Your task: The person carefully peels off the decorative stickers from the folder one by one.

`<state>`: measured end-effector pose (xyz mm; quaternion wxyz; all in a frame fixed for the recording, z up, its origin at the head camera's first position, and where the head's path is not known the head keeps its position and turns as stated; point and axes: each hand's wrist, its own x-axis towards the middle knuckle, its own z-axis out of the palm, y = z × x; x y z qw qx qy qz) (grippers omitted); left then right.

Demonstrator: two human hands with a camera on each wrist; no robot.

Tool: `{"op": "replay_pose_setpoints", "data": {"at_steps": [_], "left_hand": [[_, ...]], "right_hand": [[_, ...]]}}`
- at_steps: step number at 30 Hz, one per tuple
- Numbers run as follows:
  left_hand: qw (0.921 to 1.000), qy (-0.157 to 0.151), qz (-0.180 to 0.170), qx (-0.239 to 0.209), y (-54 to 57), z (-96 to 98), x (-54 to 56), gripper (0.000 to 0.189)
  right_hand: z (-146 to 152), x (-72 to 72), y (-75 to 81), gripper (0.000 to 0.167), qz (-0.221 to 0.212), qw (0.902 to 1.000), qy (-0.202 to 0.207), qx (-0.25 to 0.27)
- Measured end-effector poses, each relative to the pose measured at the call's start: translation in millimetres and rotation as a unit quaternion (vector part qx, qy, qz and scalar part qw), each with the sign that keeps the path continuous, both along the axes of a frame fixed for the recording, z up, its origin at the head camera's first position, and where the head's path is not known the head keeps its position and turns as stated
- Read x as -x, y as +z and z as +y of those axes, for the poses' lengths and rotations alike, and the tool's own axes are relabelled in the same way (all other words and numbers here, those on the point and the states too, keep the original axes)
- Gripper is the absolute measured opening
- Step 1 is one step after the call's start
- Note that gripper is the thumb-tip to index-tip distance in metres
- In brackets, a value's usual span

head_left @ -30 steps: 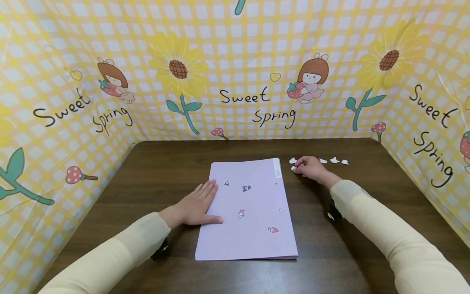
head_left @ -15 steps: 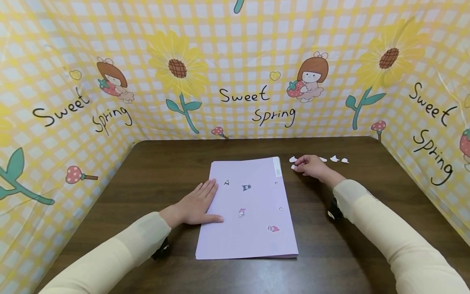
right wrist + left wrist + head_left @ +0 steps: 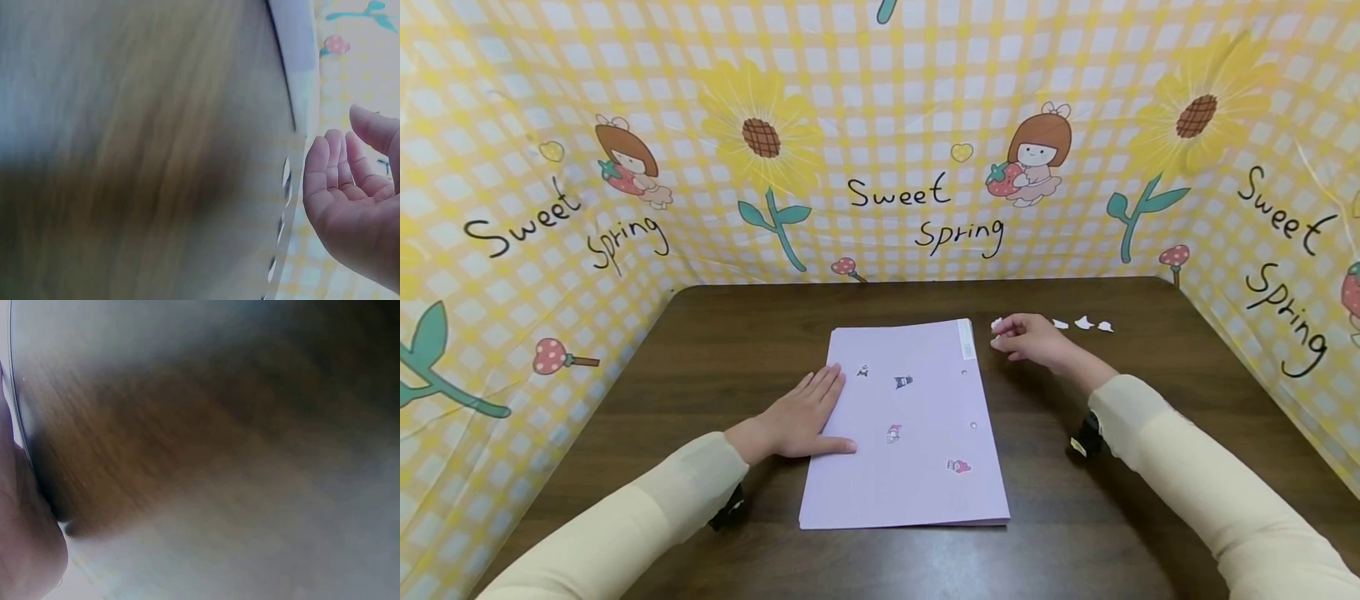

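A lilac folder (image 3: 917,492) lies flat on the brown table, with several small cartoon stickers (image 3: 958,467) on its cover. My left hand (image 3: 797,421) rests flat on its left edge, fingers straight and thumb spread across the cover. To the right of the folder's top corner, my right hand (image 3: 1033,340) is low over the table beside small white cut-out pieces (image 3: 1083,322). One white piece (image 3: 996,323) shows right at its fingertips. In the right wrist view, the fingers (image 3: 317,156) bend loosely and the thumb stands apart from them, with nothing visible between.
Several white pieces lie in a row near the table's (image 3: 737,333) back right. Behind and at both sides hangs a yellow checked cloth (image 3: 887,125) with sunflowers and lettering. A pale label (image 3: 966,340) runs along the folder's upper right edge.
The right thumb and fingers have spread apart a little, and the right forearm has shifted slightly right. The left hand and the folder stay put.
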<state>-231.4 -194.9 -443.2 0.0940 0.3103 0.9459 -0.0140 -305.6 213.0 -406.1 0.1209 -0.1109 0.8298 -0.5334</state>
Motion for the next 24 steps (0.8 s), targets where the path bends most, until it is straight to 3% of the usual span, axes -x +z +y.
{"op": "replay_pose_setpoints", "data": {"at_steps": [15, 24], "left_hand": [[0.9999, -0.006, 0.006, -0.010, -1.0, -1.3, -0.5, 0.116], [0.9999, 0.000, -0.003, -0.011, 0.3, -0.2, -0.6, 0.116]], "right_hand": [[-54.4, -20.3, 2.0, 0.026, 0.018, 0.9982, 0.058, 0.006], [-86.6, -12.7, -6.8, 0.030, 0.033, 0.9903, 0.133, 0.022]]}}
